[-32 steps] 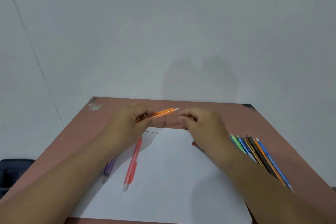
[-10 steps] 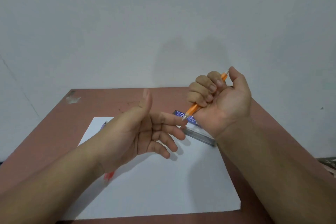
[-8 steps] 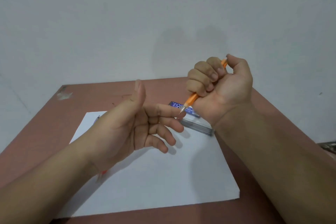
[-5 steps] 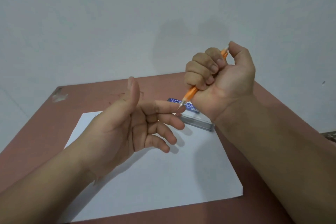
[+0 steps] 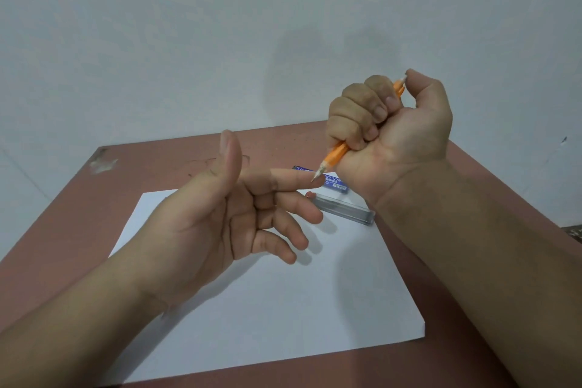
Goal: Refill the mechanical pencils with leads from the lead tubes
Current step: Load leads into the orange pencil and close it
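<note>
Head view, single frame.

Item 1. Right hand (image 5: 390, 123): raised above the table, palm side toward the camera, four fingers curled into a fist around the orange mechanical pencil (image 5: 335, 156). The thumb is bent over the top, its tip resting on the pencil's push-button end.

Item 2. Orange mechanical pencil: held slanted, button end up and to the right by the thumb, metal tip down and to the left. Only the lower barrel and tip and a short stretch near the button show; the middle is hidden inside the fist. The tip meets the end of the left index finger; whether it truly presses the skin cannot be told.

Item 3. Left hand (image 5: 239, 220): held in the air, palm turned to the right, holding nothing. Thumb upright, index finger stretched straight toward the pencil tip, the other three fingers loosely bent and spread apart.

Item 4. Lead tubes: one clear grey tube (image 5: 346, 213) lies flat on the far right part of the paper, just beneath the right wrist; a blue-labelled tube (image 5: 335, 183) lies just behind it, partly covered by the index finger and the wrist. Its lettering is too small to read in full.

Item 5. White paper sheet (image 5: 267, 309): flat on the table, below both hands.

Item 6. Reddish-brown table (image 5: 78, 208): stands against a pale wall (image 5: 189, 41); a scuffed light patch marks its far left corner.
</note>
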`<action>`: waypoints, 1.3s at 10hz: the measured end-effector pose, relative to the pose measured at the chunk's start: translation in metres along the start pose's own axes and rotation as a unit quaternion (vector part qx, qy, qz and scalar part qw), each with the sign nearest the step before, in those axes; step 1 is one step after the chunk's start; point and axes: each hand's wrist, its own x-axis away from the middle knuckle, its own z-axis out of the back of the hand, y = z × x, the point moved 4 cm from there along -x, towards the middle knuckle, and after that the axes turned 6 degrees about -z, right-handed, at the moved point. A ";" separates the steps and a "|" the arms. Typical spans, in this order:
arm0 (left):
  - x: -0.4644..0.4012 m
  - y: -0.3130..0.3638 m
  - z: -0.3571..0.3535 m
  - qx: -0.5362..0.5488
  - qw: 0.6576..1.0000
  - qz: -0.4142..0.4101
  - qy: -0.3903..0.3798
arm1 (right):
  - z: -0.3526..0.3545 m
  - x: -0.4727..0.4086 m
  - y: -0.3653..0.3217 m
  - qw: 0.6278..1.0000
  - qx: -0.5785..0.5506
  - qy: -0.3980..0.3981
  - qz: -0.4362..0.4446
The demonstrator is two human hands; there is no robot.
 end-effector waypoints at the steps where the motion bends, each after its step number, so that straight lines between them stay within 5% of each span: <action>1: -0.003 0.000 0.010 -0.046 0.999 -0.011 0.009 | -0.001 0.001 0.000 1.000 0.005 0.000 0.003; 13: -0.003 0.001 0.019 -0.063 0.997 -0.034 0.011 | -0.002 0.001 0.001 1.000 0.003 -0.011 0.015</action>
